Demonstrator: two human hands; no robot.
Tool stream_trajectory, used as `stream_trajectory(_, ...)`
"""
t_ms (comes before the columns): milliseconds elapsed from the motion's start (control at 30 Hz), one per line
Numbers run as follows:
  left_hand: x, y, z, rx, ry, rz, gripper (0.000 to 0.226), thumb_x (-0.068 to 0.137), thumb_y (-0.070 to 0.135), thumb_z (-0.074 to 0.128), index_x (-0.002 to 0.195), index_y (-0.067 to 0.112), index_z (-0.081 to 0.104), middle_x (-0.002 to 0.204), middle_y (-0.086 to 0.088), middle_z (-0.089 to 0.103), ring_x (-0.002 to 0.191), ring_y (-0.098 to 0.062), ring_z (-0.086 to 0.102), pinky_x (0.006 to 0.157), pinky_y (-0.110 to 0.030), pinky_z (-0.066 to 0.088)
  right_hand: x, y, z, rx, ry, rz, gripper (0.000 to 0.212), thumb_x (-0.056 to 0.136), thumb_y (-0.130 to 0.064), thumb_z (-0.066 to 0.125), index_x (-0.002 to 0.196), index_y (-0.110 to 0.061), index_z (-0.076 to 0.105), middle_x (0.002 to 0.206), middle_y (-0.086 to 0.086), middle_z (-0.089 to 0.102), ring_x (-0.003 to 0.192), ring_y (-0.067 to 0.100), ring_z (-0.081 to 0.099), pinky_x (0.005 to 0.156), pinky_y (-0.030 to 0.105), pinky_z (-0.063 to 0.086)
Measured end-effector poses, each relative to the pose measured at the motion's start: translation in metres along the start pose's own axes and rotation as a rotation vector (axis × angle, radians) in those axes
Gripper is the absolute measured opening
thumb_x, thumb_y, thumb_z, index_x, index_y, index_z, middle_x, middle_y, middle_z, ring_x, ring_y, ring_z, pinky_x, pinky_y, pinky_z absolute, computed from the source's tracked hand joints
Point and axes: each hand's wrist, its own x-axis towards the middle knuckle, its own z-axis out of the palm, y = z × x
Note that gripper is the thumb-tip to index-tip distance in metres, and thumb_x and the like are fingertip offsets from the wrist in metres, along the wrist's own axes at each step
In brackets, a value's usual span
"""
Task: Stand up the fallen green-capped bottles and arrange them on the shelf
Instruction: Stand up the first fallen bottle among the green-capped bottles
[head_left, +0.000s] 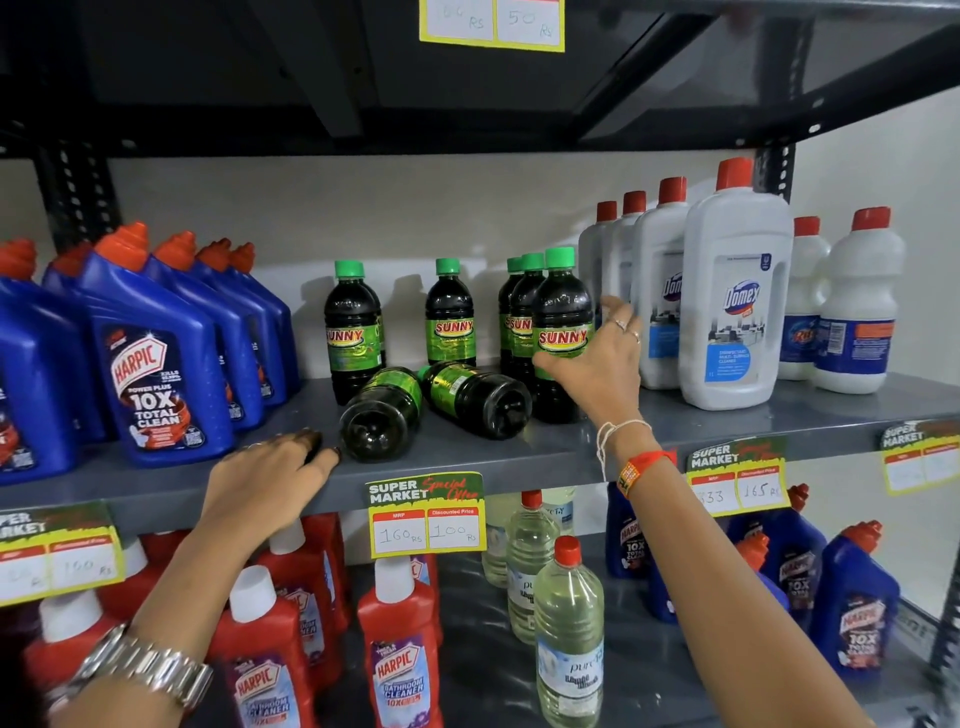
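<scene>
Two green-capped SUNNY bottles lie fallen on the grey shelf (519, 457), bases toward me: one (382, 415) in the middle, the other (478, 397) just to its right. Upright ones stand behind at the left (353, 332) and centre (449, 317), and three more form a row at the right, the front one (561, 332) nearest me. My right hand (602, 364) is against that front bottle's right side, thumb on its label, fingers spread and visible beside it. My left hand (270, 473) lies flat on the shelf's front edge, fingertips close to the middle fallen bottle's base.
Blue Harpic bottles (156, 379) crowd the shelf's left. White Domex bottles (732, 306) stand at its right, close to my right hand. Price tags (426, 514) hang on the front edge. The shelf below holds red Harpic bottles (400, 649) and clear bottles (569, 634).
</scene>
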Motion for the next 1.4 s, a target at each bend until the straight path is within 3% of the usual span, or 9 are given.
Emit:
stream_trajectory(133, 0.001, -0.002, 0.003, 0.006, 0.002, -0.001, 0.045, 0.093, 0.032, 0.025, 0.134, 0.027, 0.040, 0.138, -0.004, 0.048, 0.117, -0.024, 0.051, 0.071, -0.032, 0.038, -0.008, -0.039, 0.001, -0.013, 0.149, -0.317, 0.068, 0.062, -0.031, 0.073, 0.122, -0.012, 0.046, 0.122, 0.010, 0.050, 0.115, 0.027, 0.045, 0.088, 0.025, 0.037)
stream_trajectory(233, 0.002, -0.003, 0.003, -0.006, -0.019, 0.001, 0.045, 0.093, 0.033, 0.025, 0.135, 0.027, 0.039, 0.142, -0.003, 0.044, 0.123, -0.025, 0.047, 0.081, -0.035, 0.042, -0.004, -0.066, 0.013, -0.167, -0.218, -0.430, 0.060, 0.069, -0.034, 0.071, 0.120, -0.011, 0.050, 0.115, 0.010, 0.058, 0.110, 0.027, 0.052, 0.089, 0.034, 0.047)
stream_trajectory(367, 0.003, -0.003, 0.002, -0.112, 0.014, -0.040, 0.060, 0.086, 0.047, 0.009, 0.126, 0.028, 0.049, 0.136, -0.002, 0.051, 0.119, -0.025, 0.050, 0.073, -0.033, 0.033, 0.004, -0.084, 0.035, -0.511, -0.823, -0.274, 0.063, 0.073, -0.039, 0.070, 0.122, -0.005, 0.049, 0.118, 0.012, 0.058, 0.104, 0.027, 0.055, 0.089, 0.036, 0.050)
stream_trajectory(467, 0.003, -0.004, 0.003, -0.156, 0.051, -0.032, 0.089, 0.061, 0.053, -0.009, 0.119, 0.027, 0.053, 0.134, 0.000, 0.054, 0.115, -0.026, 0.053, 0.070, -0.033, 0.033, 0.009, -0.085, 0.052, -0.638, -0.935, -0.212, 0.059, 0.072, -0.044, 0.070, 0.116, -0.008, 0.054, 0.122, 0.010, 0.060, 0.103, 0.027, 0.057, 0.085, 0.034, 0.049)
stream_trajectory(567, 0.003, -0.003, 0.001, -0.097, 0.048, -0.005, 0.098, 0.053, 0.048, -0.015, 0.122, 0.025, 0.052, 0.133, -0.003, 0.054, 0.113, -0.026, 0.054, 0.068, -0.033, 0.031, 0.010, -0.080, 0.063, -0.765, -0.878, -0.222, 0.058, 0.065, -0.057, 0.069, 0.103, -0.015, 0.056, 0.117, 0.005, 0.062, 0.107, 0.027, 0.059, 0.085, 0.033, 0.046)
stream_trajectory(767, 0.003, -0.002, 0.003, -0.102, 0.079, -0.038, 0.084, 0.065, 0.049, -0.006, 0.121, 0.026, 0.053, 0.128, -0.004, 0.057, 0.109, -0.026, 0.056, 0.068, -0.033, 0.032, 0.006, -0.073, 0.067, -0.704, -0.649, -0.188, 0.070, 0.059, -0.060, 0.071, 0.110, -0.015, 0.059, 0.109, 0.005, 0.066, 0.107, 0.029, 0.060, 0.078, 0.034, 0.040)
stream_trajectory(967, 0.003, -0.002, 0.004, -0.091, 0.075, -0.013, 0.105, 0.047, 0.045, -0.017, 0.124, 0.025, 0.051, 0.134, -0.003, 0.053, 0.112, -0.026, 0.054, 0.068, -0.033, 0.032, -0.003, -0.066, 0.057, -0.289, -0.357, -0.115, 0.078, 0.058, -0.055, 0.074, 0.123, -0.019, 0.051, 0.114, 0.007, 0.067, 0.108, 0.030, 0.062, 0.086, 0.036, 0.050)
stream_trajectory(1200, 0.004, -0.003, 0.007, -0.084, 0.096, -0.005, 0.090, 0.063, 0.049, -0.010, 0.124, 0.024, 0.051, 0.133, -0.002, 0.054, 0.111, -0.024, 0.055, 0.066, -0.032, 0.032, -0.010, -0.065, 0.052, 0.204, -0.251, 0.021, 0.109, 0.049, -0.044, 0.079, 0.139, -0.009, 0.028, 0.122, 0.010, 0.059, 0.117, 0.029, 0.053, 0.098, 0.044, 0.045)
stream_trajectory(1400, 0.003, -0.002, 0.009, -0.075, 0.118, -0.028, 0.063, 0.084, 0.046, 0.007, 0.122, 0.025, 0.053, 0.127, -0.001, 0.058, 0.106, -0.023, 0.057, 0.062, -0.031, 0.030, -0.021, -0.050, 0.049, 0.347, -0.330, -0.005, 0.077, 0.068, -0.014, 0.078, 0.130, -0.013, 0.031, 0.087, -0.021, 0.045, 0.079, -0.007, 0.049, 0.085, 0.026, 0.046)
